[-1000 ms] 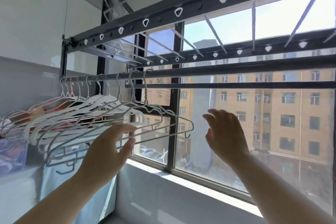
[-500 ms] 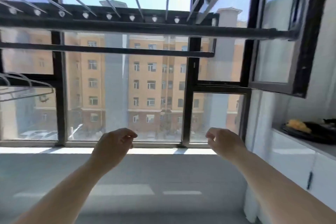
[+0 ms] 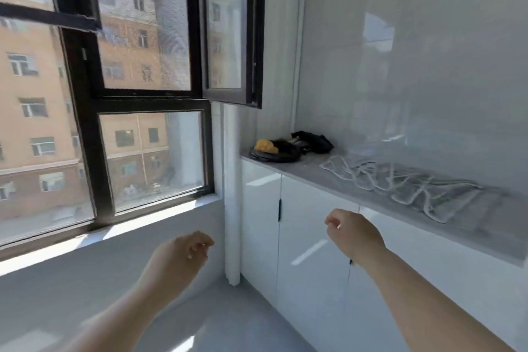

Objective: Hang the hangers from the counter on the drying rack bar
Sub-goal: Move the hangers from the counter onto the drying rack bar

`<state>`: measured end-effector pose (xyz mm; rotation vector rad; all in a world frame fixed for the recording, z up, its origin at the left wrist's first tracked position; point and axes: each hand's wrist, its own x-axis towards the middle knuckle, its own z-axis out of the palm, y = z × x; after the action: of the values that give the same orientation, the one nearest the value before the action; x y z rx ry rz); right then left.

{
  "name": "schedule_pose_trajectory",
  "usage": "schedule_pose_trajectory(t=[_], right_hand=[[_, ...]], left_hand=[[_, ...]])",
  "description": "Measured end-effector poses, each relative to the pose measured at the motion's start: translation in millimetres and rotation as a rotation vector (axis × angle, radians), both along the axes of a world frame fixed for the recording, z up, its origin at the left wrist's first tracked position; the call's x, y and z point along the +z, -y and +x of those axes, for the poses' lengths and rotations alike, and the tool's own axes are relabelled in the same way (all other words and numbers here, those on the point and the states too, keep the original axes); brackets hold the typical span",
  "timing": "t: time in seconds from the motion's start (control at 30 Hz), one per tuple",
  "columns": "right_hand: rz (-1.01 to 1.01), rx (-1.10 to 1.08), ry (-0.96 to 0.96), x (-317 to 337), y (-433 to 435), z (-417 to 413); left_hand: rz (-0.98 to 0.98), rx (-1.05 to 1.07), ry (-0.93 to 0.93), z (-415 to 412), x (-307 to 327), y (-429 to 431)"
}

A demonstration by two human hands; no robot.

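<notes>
Fingers [image 3: 201, 240] of left hand [image 3: 177, 254] and right hand [image 3: 354, 233] loosely curled, holding nothing, before white cabinets [image 3: 258, 208]; pale hangers [image 3: 400, 183] lie heaped on the grey tabletop [image 3: 485, 227], near a dark bag [image 3: 314, 141].

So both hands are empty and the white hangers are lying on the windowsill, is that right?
Only the place is wrong. The head view shows the white hangers lying on the grey counter above the white cabinets. The left hand and the right hand are indeed both empty.
</notes>
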<state>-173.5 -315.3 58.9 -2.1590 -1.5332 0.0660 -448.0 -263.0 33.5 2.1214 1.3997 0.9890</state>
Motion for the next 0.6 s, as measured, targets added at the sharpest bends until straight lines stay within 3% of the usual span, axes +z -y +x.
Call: schedule_pose_trajectory(t=[0.3, 0.6], right_hand=[[0.035, -0.204, 0.001, -30.1, -69.0, 98.4], [0.036, -0.473, 0.009, -87.4, -53.9, 175.5]], left_hand=[[-0.078, -0.188, 0.039, 134.4, -24.1, -129.2], [-0.144, -0.37, -0.057, 269.8, -66.2, -169.4]])
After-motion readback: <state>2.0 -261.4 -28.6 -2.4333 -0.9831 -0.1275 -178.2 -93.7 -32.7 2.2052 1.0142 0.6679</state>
